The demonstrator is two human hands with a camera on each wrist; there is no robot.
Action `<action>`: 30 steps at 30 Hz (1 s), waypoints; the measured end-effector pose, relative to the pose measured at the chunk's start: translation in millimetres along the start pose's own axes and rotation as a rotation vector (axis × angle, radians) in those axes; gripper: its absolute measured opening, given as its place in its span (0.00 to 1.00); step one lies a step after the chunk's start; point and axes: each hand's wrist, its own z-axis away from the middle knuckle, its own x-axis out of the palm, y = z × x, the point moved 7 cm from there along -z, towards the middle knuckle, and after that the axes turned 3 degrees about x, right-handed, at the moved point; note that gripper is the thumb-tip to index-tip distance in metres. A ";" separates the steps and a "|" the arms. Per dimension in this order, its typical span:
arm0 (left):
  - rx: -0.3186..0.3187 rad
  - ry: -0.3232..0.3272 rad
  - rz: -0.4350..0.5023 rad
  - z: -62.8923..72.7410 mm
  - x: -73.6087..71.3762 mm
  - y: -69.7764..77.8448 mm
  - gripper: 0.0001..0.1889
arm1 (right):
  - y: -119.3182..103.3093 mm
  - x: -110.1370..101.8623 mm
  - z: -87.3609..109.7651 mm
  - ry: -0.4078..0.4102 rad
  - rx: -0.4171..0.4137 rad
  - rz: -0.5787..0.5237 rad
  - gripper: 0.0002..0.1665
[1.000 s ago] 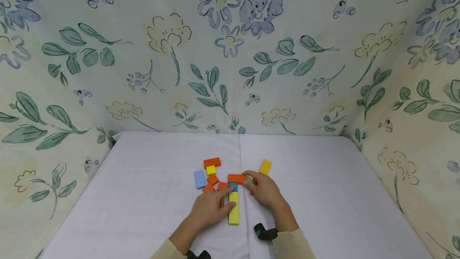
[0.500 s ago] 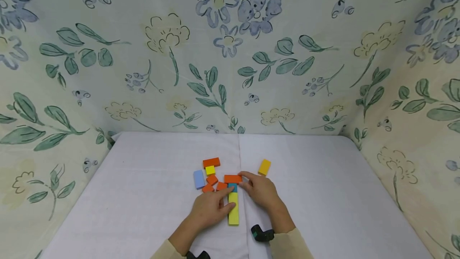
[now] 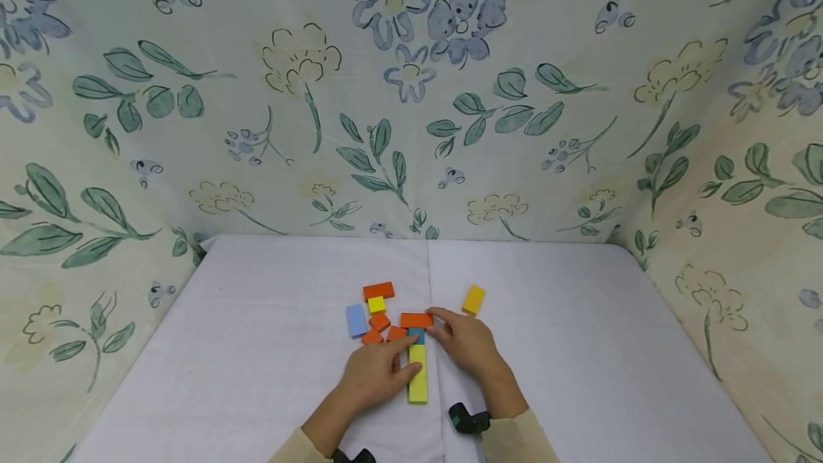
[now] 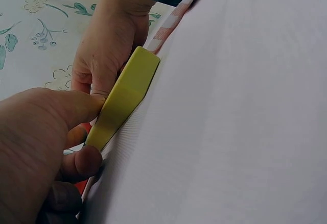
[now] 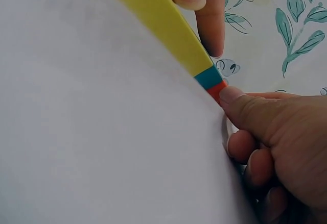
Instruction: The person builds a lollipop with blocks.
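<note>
My left hand (image 3: 376, 374) rests over a long yellow block (image 3: 418, 384), its thumb on that block and its index fingertip on a small blue block (image 3: 418, 338). The yellow block (image 4: 127, 83) looms large in the left wrist view. At the right end of an orange-red rectangular block (image 3: 414, 320), my right hand (image 3: 471, 341) pinches between thumb and index finger. This block lies crosswise at the far end of the blue block, touching it, so the three form a T. In the right wrist view my right thumb covers part of the orange-red block (image 5: 216, 89).
Left of the T are a light blue block (image 3: 356, 321), a small yellow block (image 3: 376, 304), an orange-red block (image 3: 379, 290) and several small orange-red pieces (image 3: 380, 321). An amber block (image 3: 474, 299) lies to the right. A white cloth (image 3: 579, 349) covers the table; floral fabric (image 3: 411, 127) hangs behind.
My right hand has slid the orange-red block slightly left over the end of the blue block. Little differs over the last half second. The left hand has stayed in place.
</note>
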 end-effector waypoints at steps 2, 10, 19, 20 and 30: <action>-0.001 0.002 0.002 0.0 0.4 -0.3 0.28 | 1.4 0.6 -0.4 -0.005 0.014 -0.010 0.25; -0.056 0.064 0.083 0.2 -4.1 -6.2 0.27 | 3.3 -0.5 -0.2 0.007 0.026 -0.030 0.25; -0.183 0.269 -0.015 3.5 -18.1 -17.5 0.24 | 2.6 0.1 0.1 -0.004 0.044 -0.040 0.24; -0.201 0.290 -0.025 3.9 -18.9 -18.3 0.24 | 2.5 0.1 0.4 -0.003 0.045 -0.039 0.24; -0.262 0.342 -0.037 3.2 -18.5 -21.2 0.20 | 4.8 0.3 0.3 0.008 0.046 -0.049 0.24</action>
